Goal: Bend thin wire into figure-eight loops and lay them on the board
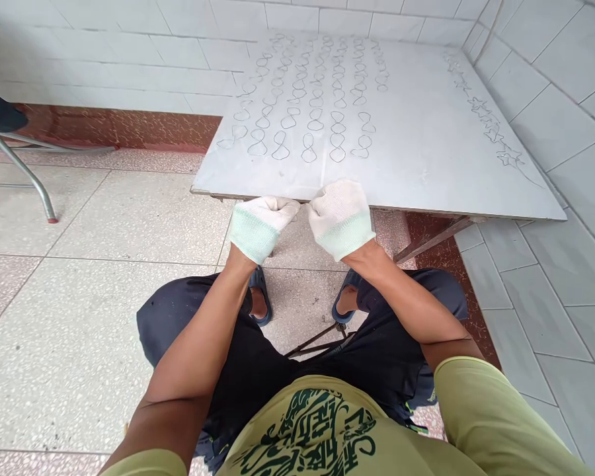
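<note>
My left hand (264, 225) and my right hand (340, 218) both wear white gloves with pale green cuffs. They face each other at the near edge of the white tabletop (406, 152), with a small gap between them. The fingers of each hand are closed; what they pinch, if anything, is too small or hidden to make out. Just beyond my hands, rows of wire figure-eights (309, 147) lie flat on the tabletop. Along its right side runs a line of star-shaped wire pieces (510, 157).
White tiled walls (565, 79) border the table at the back and right. A wooden table leg (434, 239) slants below the right part. To the left stands a chair with metal legs (24, 168) on the speckled floor (104, 311). My slippered feet are under the table's front edge.
</note>
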A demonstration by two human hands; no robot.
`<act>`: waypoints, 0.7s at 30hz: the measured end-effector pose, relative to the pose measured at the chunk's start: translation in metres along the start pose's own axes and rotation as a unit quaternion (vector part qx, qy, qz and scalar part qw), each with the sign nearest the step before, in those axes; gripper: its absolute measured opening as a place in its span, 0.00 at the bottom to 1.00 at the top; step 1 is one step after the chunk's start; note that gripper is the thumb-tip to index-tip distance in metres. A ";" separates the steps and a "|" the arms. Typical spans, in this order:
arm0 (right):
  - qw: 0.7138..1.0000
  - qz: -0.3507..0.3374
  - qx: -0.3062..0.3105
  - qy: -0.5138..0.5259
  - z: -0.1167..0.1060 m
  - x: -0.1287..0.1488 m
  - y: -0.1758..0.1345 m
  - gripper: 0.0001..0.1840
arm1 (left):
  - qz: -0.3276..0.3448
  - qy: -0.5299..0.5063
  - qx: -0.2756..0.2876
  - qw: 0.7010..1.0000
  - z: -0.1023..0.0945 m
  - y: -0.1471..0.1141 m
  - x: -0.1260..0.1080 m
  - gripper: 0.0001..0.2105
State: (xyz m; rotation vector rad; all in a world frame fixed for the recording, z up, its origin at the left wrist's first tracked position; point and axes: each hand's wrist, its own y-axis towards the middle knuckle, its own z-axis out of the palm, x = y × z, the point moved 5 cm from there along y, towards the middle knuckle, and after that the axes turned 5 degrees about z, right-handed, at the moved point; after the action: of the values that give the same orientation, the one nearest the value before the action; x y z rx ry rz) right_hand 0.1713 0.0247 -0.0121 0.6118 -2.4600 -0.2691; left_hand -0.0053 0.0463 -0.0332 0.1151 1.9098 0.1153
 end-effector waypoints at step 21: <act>0.988 0.128 -0.010 -0.083 0.014 0.011 0.014 0.22 | 0.019 -0.060 -0.175 0.983 0.014 -0.018 -0.007 0.13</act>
State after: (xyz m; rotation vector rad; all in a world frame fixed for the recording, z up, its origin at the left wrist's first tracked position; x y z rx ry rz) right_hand 0.1500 0.0323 -0.0139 0.2679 -2.6575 -0.2502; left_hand 0.0095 0.0276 -0.0335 -0.0782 1.7400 0.4576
